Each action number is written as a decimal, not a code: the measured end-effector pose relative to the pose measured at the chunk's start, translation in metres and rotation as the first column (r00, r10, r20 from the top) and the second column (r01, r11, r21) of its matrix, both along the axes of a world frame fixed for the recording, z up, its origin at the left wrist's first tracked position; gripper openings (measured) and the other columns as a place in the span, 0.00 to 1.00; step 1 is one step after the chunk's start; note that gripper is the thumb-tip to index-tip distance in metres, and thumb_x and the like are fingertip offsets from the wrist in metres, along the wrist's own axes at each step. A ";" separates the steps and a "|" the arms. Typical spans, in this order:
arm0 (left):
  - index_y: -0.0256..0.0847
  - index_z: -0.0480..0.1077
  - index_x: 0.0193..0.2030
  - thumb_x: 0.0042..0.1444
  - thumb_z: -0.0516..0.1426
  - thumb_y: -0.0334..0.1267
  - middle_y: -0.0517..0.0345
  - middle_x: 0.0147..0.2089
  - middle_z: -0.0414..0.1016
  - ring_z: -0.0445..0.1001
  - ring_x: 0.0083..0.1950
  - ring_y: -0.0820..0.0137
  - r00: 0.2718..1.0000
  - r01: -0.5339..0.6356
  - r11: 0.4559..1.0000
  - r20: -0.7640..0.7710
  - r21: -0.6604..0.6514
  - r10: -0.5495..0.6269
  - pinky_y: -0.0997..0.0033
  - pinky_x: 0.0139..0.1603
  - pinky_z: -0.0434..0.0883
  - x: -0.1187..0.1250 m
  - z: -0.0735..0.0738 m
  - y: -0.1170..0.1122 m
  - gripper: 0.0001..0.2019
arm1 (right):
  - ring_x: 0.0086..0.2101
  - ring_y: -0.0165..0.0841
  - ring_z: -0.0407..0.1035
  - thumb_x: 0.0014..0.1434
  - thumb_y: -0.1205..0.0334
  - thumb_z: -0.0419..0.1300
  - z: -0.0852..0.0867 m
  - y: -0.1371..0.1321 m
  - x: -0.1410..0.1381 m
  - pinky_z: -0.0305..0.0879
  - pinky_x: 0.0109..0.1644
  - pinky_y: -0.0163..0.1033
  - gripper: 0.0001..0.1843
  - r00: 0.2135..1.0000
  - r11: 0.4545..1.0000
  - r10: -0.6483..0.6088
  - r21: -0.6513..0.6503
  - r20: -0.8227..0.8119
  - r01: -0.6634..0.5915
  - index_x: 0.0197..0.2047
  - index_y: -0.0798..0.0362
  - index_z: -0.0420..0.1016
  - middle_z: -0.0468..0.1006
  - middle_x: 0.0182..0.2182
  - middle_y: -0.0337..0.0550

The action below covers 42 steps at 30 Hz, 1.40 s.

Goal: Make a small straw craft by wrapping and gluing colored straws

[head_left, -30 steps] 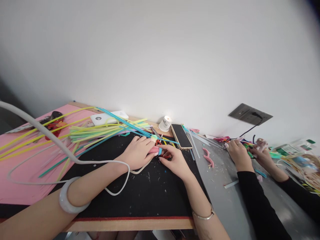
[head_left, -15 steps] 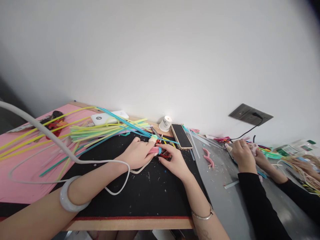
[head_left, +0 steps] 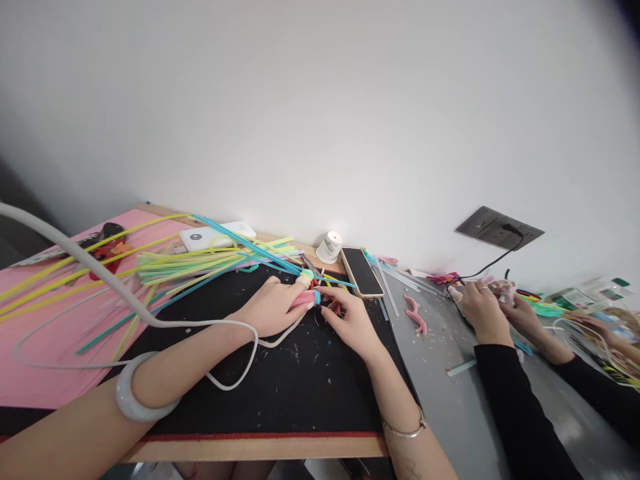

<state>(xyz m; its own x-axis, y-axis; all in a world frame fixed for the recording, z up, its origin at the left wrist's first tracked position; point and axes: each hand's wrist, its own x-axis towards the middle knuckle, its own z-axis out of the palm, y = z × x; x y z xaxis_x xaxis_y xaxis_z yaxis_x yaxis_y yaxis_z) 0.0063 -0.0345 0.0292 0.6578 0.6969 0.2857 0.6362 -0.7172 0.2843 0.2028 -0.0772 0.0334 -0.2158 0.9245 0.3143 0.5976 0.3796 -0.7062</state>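
L hand (head_left: 273, 310) closed round pink straw bundle (head_left: 304, 299), mid black mat (head_left: 300, 393); R hand (head_left: 350, 321) fingers curled at its blue-banded end, hold unclear. Risk: L grip slackens, bundle splays. Lit candle (head_left: 331, 246) near, could melt it.

On the counter (head_left: 310, 400), the straws (head_left: 200, 263) lie left of the phone (head_left: 363, 271); a cup (head_left: 331, 247) sits behind it (by the wall).
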 end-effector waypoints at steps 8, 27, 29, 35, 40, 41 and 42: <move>0.41 0.65 0.38 0.63 0.45 0.45 0.57 0.26 0.74 0.73 0.30 0.62 1.000 0.010 1.000 -0.016 -0.007 -0.011 0.65 0.37 0.64 0.000 -0.001 0.000 0.13 | 0.36 0.33 0.70 0.54 0.72 0.58 -0.002 0.001 0.000 0.67 0.39 0.38 0.19 1.000 1.000 0.000 0.016 0.012 0.000 0.49 0.51 0.75 0.79 0.42 0.45; 0.40 0.66 0.42 0.60 0.49 0.47 0.57 0.28 0.74 0.73 0.30 0.62 1.000 0.007 1.000 -0.014 0.013 -0.007 0.65 0.37 0.65 -0.002 0.002 -0.001 0.13 | 0.35 0.33 0.70 0.55 0.73 0.58 -0.004 0.001 -0.003 0.67 0.38 0.37 0.18 1.000 0.999 -0.013 0.049 0.022 0.012 0.48 0.51 0.75 0.79 0.40 0.45; 0.40 0.67 0.42 0.60 0.49 0.47 0.58 0.27 0.74 0.73 0.30 0.62 1.000 0.012 1.000 -0.012 0.020 -0.012 0.65 0.37 0.66 -0.002 0.001 0.000 0.13 | 0.35 0.33 0.70 0.55 0.73 0.58 -0.004 0.001 -0.003 0.67 0.38 0.37 0.17 1.000 0.999 -0.010 0.051 0.023 0.009 0.48 0.52 0.75 0.79 0.40 0.45; 0.40 0.67 0.41 0.60 0.49 0.46 0.59 0.25 0.73 0.72 0.28 0.62 1.000 0.019 0.999 -0.017 0.050 -0.018 0.64 0.37 0.66 -0.002 -0.001 0.001 0.13 | 0.34 0.32 0.70 0.54 0.73 0.58 -0.003 0.001 -0.004 0.67 0.37 0.37 0.17 1.000 0.999 -0.016 0.042 0.018 0.015 0.47 0.52 0.75 0.78 0.38 0.44; 0.40 0.68 0.41 0.60 0.49 0.46 0.59 0.25 0.73 0.72 0.28 0.64 1.000 0.011 0.998 -0.026 0.068 -0.009 0.66 0.37 0.66 -0.002 -0.001 0.001 0.13 | 0.33 0.32 0.70 0.55 0.73 0.58 -0.003 0.001 -0.004 0.67 0.37 0.36 0.16 1.000 0.999 -0.004 0.037 0.011 0.003 0.47 0.53 0.75 0.78 0.38 0.44; 0.40 0.68 0.40 0.60 0.49 0.46 0.59 0.25 0.73 0.72 0.28 0.64 1.000 0.007 0.998 -0.025 0.068 -0.005 0.66 0.37 0.66 -0.002 0.000 0.001 0.13 | 0.34 0.32 0.70 0.55 0.73 0.58 -0.003 0.001 -0.004 0.67 0.37 0.36 0.17 1.000 0.999 -0.001 0.036 0.011 0.001 0.47 0.53 0.75 0.78 0.38 0.44; 0.40 0.68 0.40 0.60 0.49 0.46 0.59 0.24 0.73 0.73 0.28 0.64 1.000 0.004 0.998 -0.024 0.067 -0.002 0.66 0.37 0.66 -0.001 0.000 0.000 0.13 | 0.34 0.32 0.70 0.55 0.73 0.57 -0.003 0.000 -0.004 0.67 0.37 0.36 0.17 1.000 0.999 0.002 0.032 0.011 -0.003 0.47 0.52 0.75 0.78 0.38 0.44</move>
